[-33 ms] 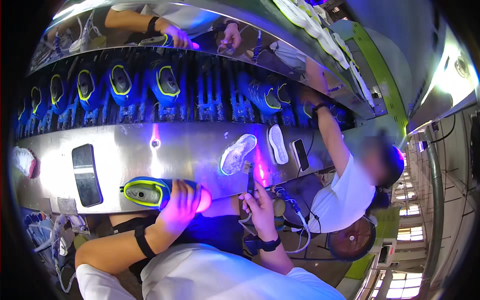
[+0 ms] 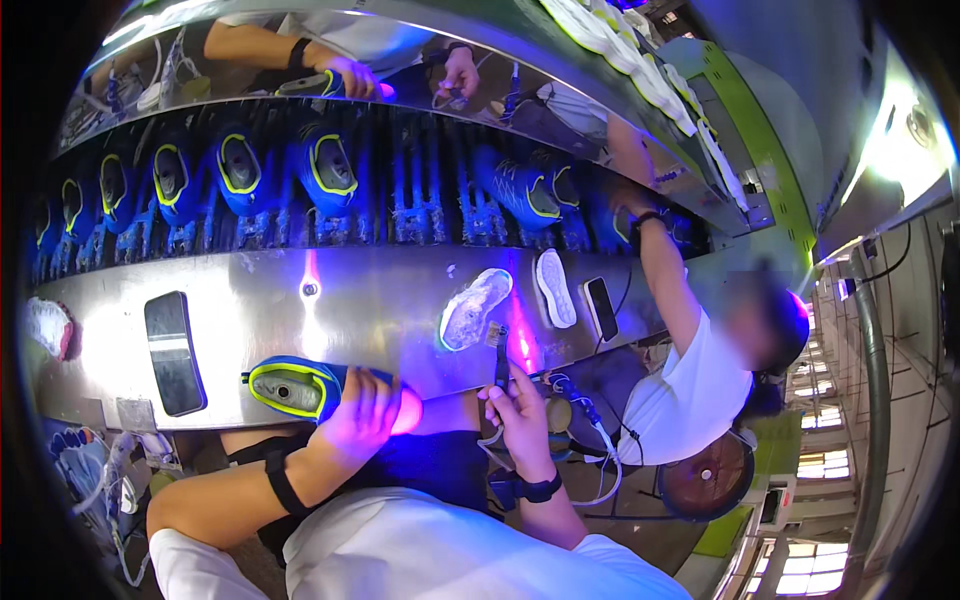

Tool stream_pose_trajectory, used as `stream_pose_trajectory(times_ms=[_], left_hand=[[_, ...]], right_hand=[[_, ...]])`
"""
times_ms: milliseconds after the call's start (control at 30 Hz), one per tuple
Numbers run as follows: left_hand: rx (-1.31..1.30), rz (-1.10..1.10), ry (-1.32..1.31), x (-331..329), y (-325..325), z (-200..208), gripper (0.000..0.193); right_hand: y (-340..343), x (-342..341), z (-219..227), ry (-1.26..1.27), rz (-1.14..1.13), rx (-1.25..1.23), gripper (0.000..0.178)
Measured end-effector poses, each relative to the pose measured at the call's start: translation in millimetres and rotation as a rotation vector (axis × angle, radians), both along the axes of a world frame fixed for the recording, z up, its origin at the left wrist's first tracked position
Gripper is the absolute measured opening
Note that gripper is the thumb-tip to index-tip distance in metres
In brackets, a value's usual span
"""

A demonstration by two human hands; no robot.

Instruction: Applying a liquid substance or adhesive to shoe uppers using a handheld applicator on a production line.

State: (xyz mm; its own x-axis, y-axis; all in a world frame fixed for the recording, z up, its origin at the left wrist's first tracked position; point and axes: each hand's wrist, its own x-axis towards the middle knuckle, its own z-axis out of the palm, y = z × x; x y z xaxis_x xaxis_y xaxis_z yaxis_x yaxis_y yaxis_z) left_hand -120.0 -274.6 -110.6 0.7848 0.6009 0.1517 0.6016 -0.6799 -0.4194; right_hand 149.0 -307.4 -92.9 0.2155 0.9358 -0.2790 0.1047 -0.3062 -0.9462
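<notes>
My left hand [image 2: 361, 412] is closed around the front part of a blue shoe [image 2: 335, 380] with a yellow-green collar, held on its side at the bench's near edge. The shoe's opening faces up toward me, with a grey last inside it. A pinkish glow covers the toe end beside my fingers. My right hand [image 2: 518, 412] grips the dark handle of a small brush [image 2: 497, 340], bristles pointing away from me. Just beyond the brush a white shoe sole [image 2: 478, 308] lies on the metal bench [image 2: 380, 300]. A second white sole [image 2: 554, 288] is to its right.
Behind the bench, a rack [image 2: 415, 190] carries several blue shoes. One phone [image 2: 174, 352] lies at left, another phone [image 2: 601, 308] at right. A co-worker [image 2: 680, 390] reaches toward the rack from the right. A round stool [image 2: 705, 478] stands behind them.
The co-worker's hand has shifted slightly toward the bench. My own hands, the shoe and the brush hold nearly the same place.
</notes>
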Motion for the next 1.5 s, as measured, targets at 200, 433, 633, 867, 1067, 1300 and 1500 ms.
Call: stream_pose_trajectory(times_ms=[200,433,633,867,1067,1300,1500], left_hand=[[-0.362,0.08,-0.55,-16,15,108,0.074],[-0.311,0.329,-1.091,1,-88,135,0.091],[-0.341,0.27,-0.795,19,-173,107,0.067],[-0.406,0.204,-0.723,0,-198,92,0.057],[-0.408,0.162,-0.721,-13,-201,89,0.054],[-0.398,0.115,-0.705,-29,-193,80,0.054],[-0.447,0.067,-0.661,-39,-182,73,0.053]], right_hand=[[-20,19,18,0.018,-0.011,0.071,0.046],[-60,34,56,-0.063,0.181,0.161,0.043],[-65,5,85,-0.257,0.481,0.264,0.039],[-54,-23,53,-0.291,0.521,0.314,0.038],[-68,-23,40,-0.332,0.568,0.194,0.039],[-125,-30,39,0.008,0.529,0.012,0.042],[-102,-29,67,-0.172,0.666,-0.013,0.04]])
